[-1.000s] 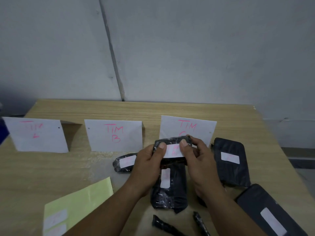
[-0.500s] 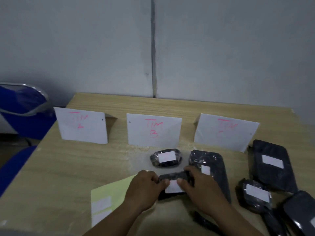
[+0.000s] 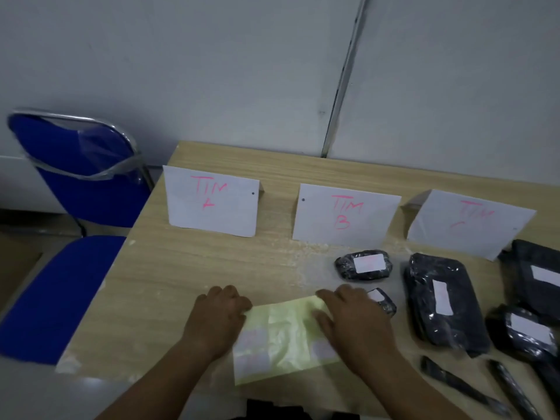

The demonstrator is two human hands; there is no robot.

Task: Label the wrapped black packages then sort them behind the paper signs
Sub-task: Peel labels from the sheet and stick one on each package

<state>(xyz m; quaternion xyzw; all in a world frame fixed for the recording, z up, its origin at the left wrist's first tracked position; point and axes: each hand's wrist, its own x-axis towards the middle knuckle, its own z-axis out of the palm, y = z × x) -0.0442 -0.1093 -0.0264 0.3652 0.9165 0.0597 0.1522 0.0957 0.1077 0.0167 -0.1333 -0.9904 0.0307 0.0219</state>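
Note:
A yellow label sheet [image 3: 285, 331] with white stickers lies at the table's front edge. My left hand [image 3: 216, 316] is curled on its upper left corner. My right hand [image 3: 353, 319] rests spread over its right side. A small labelled black package [image 3: 384, 302] lies on the table just right of my right hand, partly hidden by it. Three paper signs stand in a row: TIM A [image 3: 212, 201], TIM B [image 3: 345, 215], TIM C [image 3: 469, 222]. In front of them lie labelled black packages: an oval one [image 3: 342, 266] and a long one [image 3: 424, 286].
More labelled black packages lie at the right edge [image 3: 524, 259] and lower right [image 3: 500, 328]. Two thin black strips [image 3: 460, 386] lie near the front right. A blue folding chair [image 3: 75, 165] stands left of the wooden table [image 3: 181, 268]. A grey wall is behind.
Both hands have set down the small labelled package and moved left onto the yellow label sheet. The view has swung left, bringing the chair in.

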